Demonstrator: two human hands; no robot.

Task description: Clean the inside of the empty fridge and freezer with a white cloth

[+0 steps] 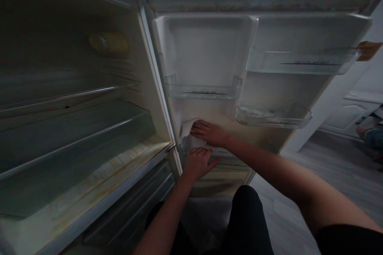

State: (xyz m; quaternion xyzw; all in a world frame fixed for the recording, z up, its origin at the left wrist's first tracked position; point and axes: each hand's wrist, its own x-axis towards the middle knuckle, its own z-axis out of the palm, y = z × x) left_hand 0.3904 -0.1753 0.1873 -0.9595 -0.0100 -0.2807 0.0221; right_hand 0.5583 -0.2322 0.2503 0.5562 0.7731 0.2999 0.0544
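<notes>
Head view, right fingers (200, 126) together on cloth (187, 128), left fingers (203, 151), grip unclear, fridge door (206, 48), grey floor (323, 163)

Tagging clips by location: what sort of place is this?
Probably a home kitchen: an open fridge door with clear bins, a white panelled cabinet at right, and grey wood-look flooring.

A short black sleeve (348, 240) ends above the right elbow (309, 203); plain black trousers (248, 223) cover the legs, and both forearms (269, 169) are bare
</notes>
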